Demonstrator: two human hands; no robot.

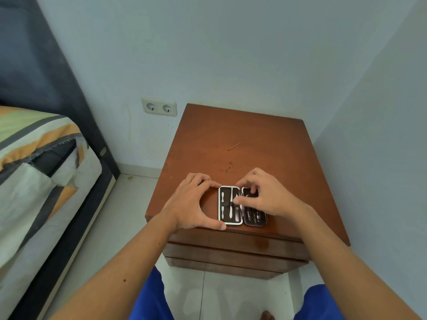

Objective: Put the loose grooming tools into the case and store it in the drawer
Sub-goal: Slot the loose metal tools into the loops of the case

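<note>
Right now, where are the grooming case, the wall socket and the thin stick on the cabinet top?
grooming case (227, 205): head view, on its open left half.
wall socket (159, 107): head view, between its two outlets.
thin stick (234, 146): head view, on its middle.

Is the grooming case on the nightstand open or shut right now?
Open. The case lies spread flat in two halves, tools showing inside, near the nightstand's front edge.
</note>
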